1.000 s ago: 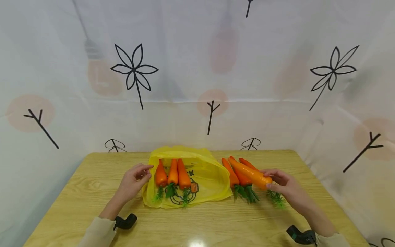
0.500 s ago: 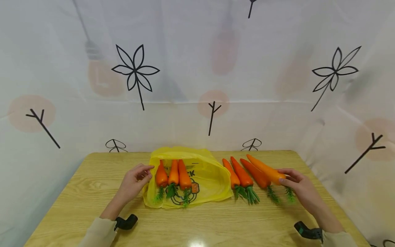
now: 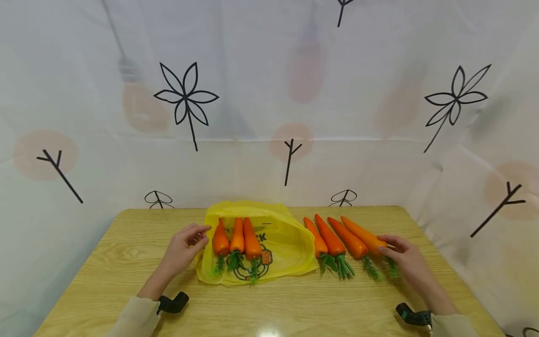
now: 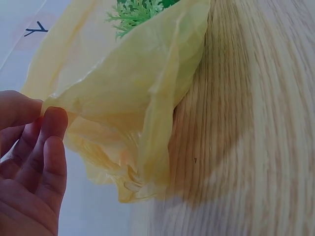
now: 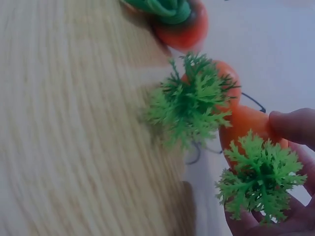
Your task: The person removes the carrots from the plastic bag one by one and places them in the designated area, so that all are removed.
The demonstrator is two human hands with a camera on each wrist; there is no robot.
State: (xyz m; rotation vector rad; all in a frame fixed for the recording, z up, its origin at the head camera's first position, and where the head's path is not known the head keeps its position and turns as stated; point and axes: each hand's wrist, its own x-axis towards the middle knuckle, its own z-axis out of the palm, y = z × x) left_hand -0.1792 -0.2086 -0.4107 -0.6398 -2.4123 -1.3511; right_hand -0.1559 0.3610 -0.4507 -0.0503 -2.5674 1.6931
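My left hand (image 3: 178,252) pinches the left edge of the mouth of a yellow plastic bag (image 3: 290,248). In the left wrist view, thumb and finger meet on the thin bag (image 4: 118,93). Inside the bag three orange carrots (image 3: 236,238) lie side by side, green tops toward me. My right hand (image 3: 410,264) grips the thick end of the rightmost carrot (image 3: 363,234), which lies on the table at a slant. In the right wrist view, thumb and fingers hold that carrot (image 5: 246,123) just by its feathery green top (image 5: 261,179).
Three more carrots (image 3: 330,236) lie in a row between the bag and the held carrot. All are on a light wooden table (image 3: 269,304). A pale cloth (image 3: 248,103) with printed plants hangs behind and at the sides. Black wrist cameras (image 3: 173,303) sit on both wrists.
My right hand has carried its carrot to the right and lowered it beside the other three carrots. The left hand stays on the bag's edge.
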